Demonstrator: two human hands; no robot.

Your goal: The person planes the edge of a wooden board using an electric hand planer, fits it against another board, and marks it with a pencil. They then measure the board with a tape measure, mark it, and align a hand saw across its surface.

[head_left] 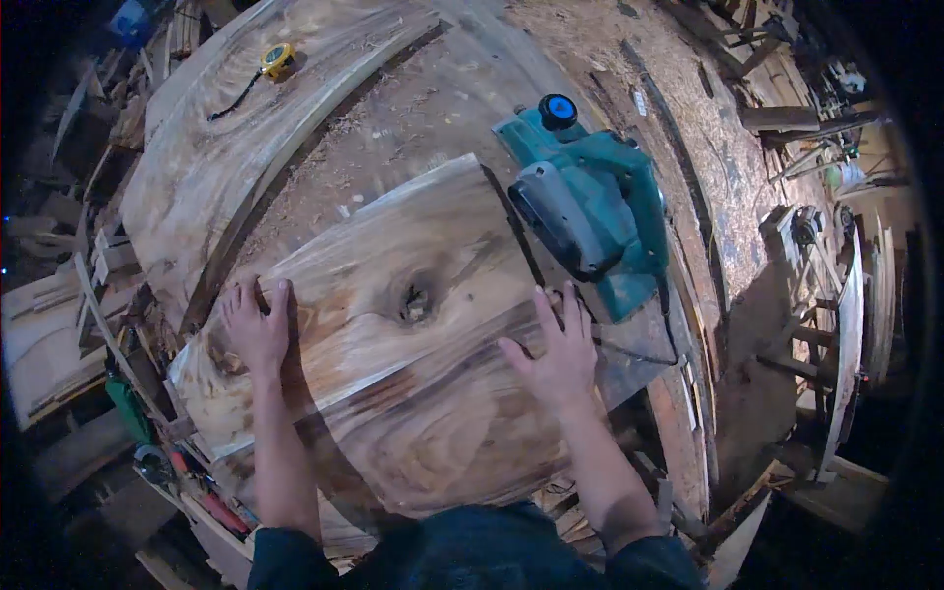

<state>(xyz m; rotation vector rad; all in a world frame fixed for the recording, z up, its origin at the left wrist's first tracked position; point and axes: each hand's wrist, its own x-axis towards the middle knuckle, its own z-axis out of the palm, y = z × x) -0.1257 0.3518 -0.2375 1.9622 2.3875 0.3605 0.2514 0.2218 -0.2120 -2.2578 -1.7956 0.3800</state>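
A broad wooden board [393,256] with a dark knot hole lies in front of me. Against its near edge sits another piece of wood [442,423] with swirling grain. My left hand [259,329] rests on the board's left part, fingers stretched forward. On the right, my right hand [559,349] lies with spread fingers at the board's right near corner; neither hand holds anything. Just beyond the right hand stands a teal electric planer [590,197] with a black and blue front knob. Its dark cord [671,329] runs down beside the board.
A large curved slab [206,147] lies at the far left, bearing a yellow tape measure [278,61]. Wood shavings [379,138] cover the worktop. A green power tool [130,411] is at lower left. Timber offcuts surround the bench; more boards [851,334] stand at right.
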